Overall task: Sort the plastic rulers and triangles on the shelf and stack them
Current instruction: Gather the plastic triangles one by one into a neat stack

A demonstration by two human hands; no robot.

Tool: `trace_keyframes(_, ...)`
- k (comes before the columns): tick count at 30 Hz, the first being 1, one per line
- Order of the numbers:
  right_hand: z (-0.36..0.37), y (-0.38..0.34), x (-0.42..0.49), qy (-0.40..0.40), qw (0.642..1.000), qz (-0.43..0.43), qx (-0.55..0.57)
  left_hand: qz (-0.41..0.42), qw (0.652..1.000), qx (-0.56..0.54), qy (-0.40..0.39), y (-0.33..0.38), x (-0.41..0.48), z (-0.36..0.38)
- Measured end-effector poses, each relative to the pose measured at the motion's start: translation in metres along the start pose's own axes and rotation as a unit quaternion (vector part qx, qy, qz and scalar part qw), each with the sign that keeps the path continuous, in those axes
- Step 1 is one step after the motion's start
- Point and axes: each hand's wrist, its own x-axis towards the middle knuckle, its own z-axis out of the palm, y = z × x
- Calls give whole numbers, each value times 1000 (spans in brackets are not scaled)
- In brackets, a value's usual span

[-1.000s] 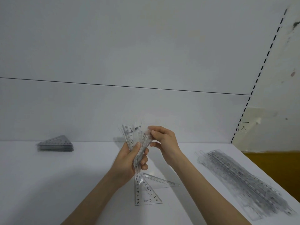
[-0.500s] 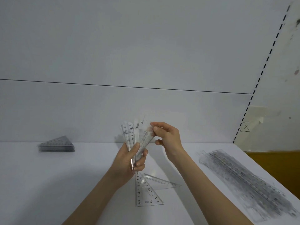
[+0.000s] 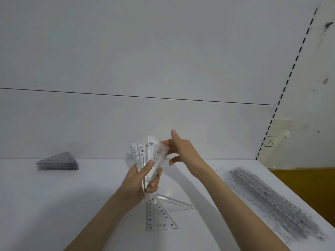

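Nearest, at 6 o'clock on the shelf (image 3: 72, 205), lay loose triangles (image 3: 159, 217). Above them the left hand (image 3: 137, 182) gripped a fanned bundle (image 3: 147, 156) of triangles. The right hand (image 3: 183, 151), forefinger straight, touched its 2 o'clock edge; whether it pinched was unclear. Peeling one piece cleanly would suit the triangle stack (image 3: 58, 163) at 10 o'clock.

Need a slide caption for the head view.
Left hand grips fanned rulers, right hand at their tips; triangle stack left, ruler pile right.

left hand (image 3: 143, 180): gripping base of triangle fan (image 3: 147, 154) | right hand (image 3: 182, 151): at fan's upper right, forefinger raised (grip unclear)
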Motion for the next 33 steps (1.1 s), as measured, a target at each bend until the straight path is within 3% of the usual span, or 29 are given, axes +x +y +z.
trace_keyframes(5,8,14,3,-8,968,-128,-215,-18,999,-36,-21,-4,3,-4)
trace_keyframes(13,22,23,8,-14,930,-174,-324,-64,996,-31,45,-5,7,-6)
trace_keyframes(18,24,18,10,-26,912,-167,-375,-34,999,-9,32,-2,5,-5)
trace_keyframes(22,7,18,2,2,928,-138,-346,-16,996,-14,85,2,8,-9)
trace_keyframes(24,-4,25,-13,-81,915,-79,-387,-1,990,-23,136,3,12,-15)
trace_keyframes(27,-7,44,-36,-214,867,33,-449,15,983,-31,181,2,18,-23)
trace_keyframes(33,1,51,-44,-215,880,22,-422,18,982,-42,181,-1,20,-26)
